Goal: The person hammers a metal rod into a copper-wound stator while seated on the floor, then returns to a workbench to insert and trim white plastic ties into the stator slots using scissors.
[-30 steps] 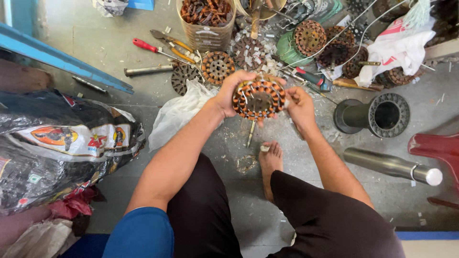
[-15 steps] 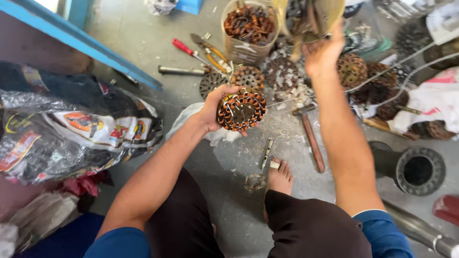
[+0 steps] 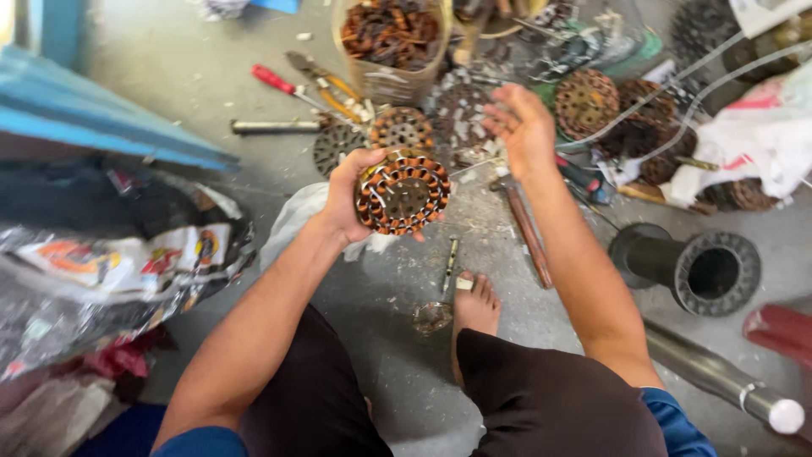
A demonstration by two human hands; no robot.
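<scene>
My left hand (image 3: 348, 196) grips a round motor stator (image 3: 403, 193) wound with copper coils, held above the concrete floor in front of my knees. My right hand (image 3: 524, 127) hovers open and blurred a little further out, fingers spread, holding nothing, above a pile of similar stators (image 3: 587, 103). A hammer (image 3: 526, 228) with a wooden handle lies on the floor just below my right wrist. My bare foot (image 3: 475, 306) rests on the floor between my knees.
A cardboard box of copper scrap (image 3: 391, 41) stands at the back. Red-handled screwdriver (image 3: 281, 83), pliers (image 3: 326, 87) and a metal rod (image 3: 276, 127) lie left of it. A black flanged pipe (image 3: 694, 269) and steel tube (image 3: 719, 381) sit right; crumpled plastic bags (image 3: 110, 262) left.
My right hand let go of the stator, reached far out over the pile, and has now drawn back closer. My left hand keeps the stator, held lower and nearer.
</scene>
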